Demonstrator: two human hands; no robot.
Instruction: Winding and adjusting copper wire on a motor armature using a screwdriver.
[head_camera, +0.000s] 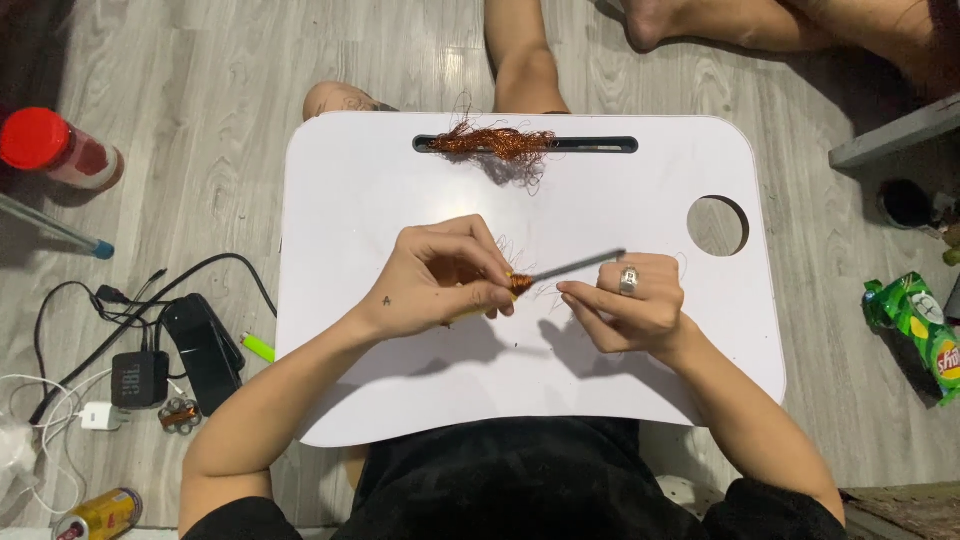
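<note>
Head view: I see a white lap tray (350, 200) over grey plank flooring (200, 90), both hands at its middle.

My left hand (430, 285) pinches a small copper coil piece (520, 284) between its fingertips, near the tray's centre; my right hand (635, 305) is closed around a thin grey tool (575, 265), I think a blade, its tip at the coil. A tangle of copper wire (492, 142) lies in the far slot. The near edge and the corners stay bare; cables (120, 300), a red-capped jar (55, 148) and a snack bag (920, 325) crowd the floor beside.
</note>
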